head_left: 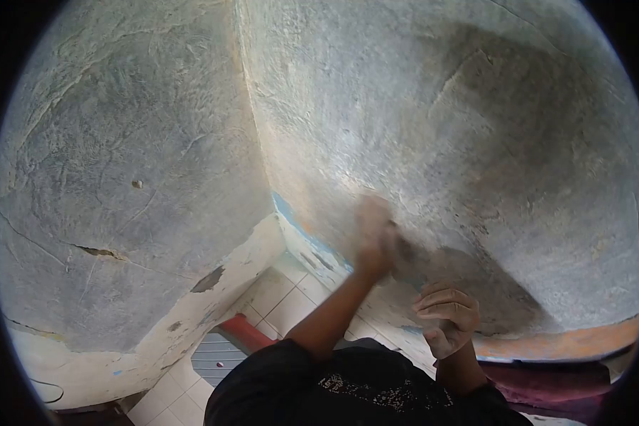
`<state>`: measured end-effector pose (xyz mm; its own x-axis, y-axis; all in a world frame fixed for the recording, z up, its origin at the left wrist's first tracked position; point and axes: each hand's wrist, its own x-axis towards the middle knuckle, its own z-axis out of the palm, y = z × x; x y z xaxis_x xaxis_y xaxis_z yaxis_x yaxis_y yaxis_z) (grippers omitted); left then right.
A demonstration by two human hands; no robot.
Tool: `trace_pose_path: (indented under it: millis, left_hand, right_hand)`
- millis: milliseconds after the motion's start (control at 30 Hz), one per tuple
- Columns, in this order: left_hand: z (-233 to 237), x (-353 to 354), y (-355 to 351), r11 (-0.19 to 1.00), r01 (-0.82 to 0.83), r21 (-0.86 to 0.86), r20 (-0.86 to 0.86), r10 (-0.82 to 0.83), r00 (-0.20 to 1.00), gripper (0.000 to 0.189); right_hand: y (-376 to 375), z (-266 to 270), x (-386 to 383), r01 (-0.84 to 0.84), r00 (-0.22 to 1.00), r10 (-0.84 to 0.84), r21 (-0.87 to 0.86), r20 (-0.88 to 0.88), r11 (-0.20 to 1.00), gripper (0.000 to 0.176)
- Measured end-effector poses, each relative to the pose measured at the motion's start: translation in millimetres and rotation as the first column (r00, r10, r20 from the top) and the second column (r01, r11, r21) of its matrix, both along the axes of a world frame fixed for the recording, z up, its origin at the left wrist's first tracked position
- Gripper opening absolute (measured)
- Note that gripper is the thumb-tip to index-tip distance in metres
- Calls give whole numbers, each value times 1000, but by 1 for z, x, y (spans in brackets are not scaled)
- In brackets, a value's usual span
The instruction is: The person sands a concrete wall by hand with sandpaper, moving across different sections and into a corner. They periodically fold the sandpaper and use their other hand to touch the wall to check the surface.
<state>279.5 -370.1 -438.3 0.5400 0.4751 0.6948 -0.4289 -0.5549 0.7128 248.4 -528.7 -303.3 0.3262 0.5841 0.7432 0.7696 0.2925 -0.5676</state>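
Where the black garment with a pale speckled pattern (362, 387) fills the bottom edge of the view, both bare forearms rise out of it toward a wall corner. The right hand (447, 319) is nearest, dusted pale, its fingers (444, 307) curled in against the palm as a loose fist. Whether anything lies inside the curl cannot be told. It hangs just in front of the lower part of the grey rough plaster wall (476, 142) on the right, near it, though contact is not clear.

The left hand (373, 238) is higher and further out, at the end of a long straight forearm. It is blurred, so how far its fingers are spread cannot be made out. It lies against the same grey wall, and a small dark patch (405, 252) sits just beside it on the plaster. Whether that patch is something held or only shadow is unclear.

A blue paint streak (298, 227) and an orange painted band (561, 344) run along that wall's foot. Beyond the corner stands the second grey wall (121, 142), cracked, with a white peeling lower strip (213, 284). Far below lie white floor tiles (284, 298), a red strip (245, 330) and a grey ribbed panel (216, 355).
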Motion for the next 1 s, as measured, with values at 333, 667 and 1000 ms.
trace_pose_path:
  millis: [333,667,1000]
  left_hand:
    - [41,-5,-36,926,-262,-271,-183,217,959,57]
    - [47,-14,-128,973,36,229,-495,85,865,57]
    - [88,-51,-196,691,347,634,-251,-240,938,46]
  right_hand:
    - [-34,19,2,-23,996,15,96,84,995,35]
    - [-83,38,9,-320,942,335,293,-3,901,22]
    - [-130,38,8,-501,837,547,397,-4,769,22]
